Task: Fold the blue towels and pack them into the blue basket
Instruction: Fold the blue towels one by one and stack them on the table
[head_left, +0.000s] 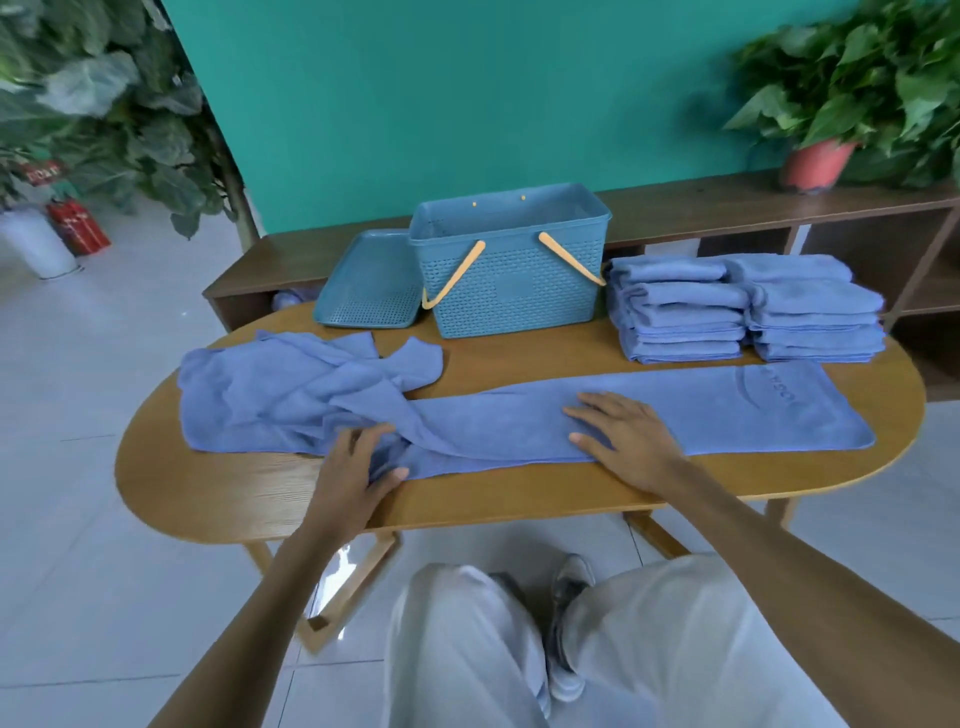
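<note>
A long blue towel (727, 410) lies folded lengthwise across the oval wooden table (519, 499), its left end bunched and rumpled (291, 389). My left hand (353, 473) pinches the towel's near edge at the bunched part. My right hand (623, 436) rests flat, fingers spread, on the towel's middle. Behind the towel stands the blue basket (511, 291) with orange handles, open, with nothing visible inside. Two stacks of folded blue towels (680, 317) (815, 317) sit to the basket's right.
The basket's blue lid (363, 286) leans against the basket's left side. A low wooden shelf (779, 208) runs behind the table, carrying a potted plant (831, 119). A large leafy plant (104, 114) and a red extinguisher (78, 226) stand at the far left on the tiled floor.
</note>
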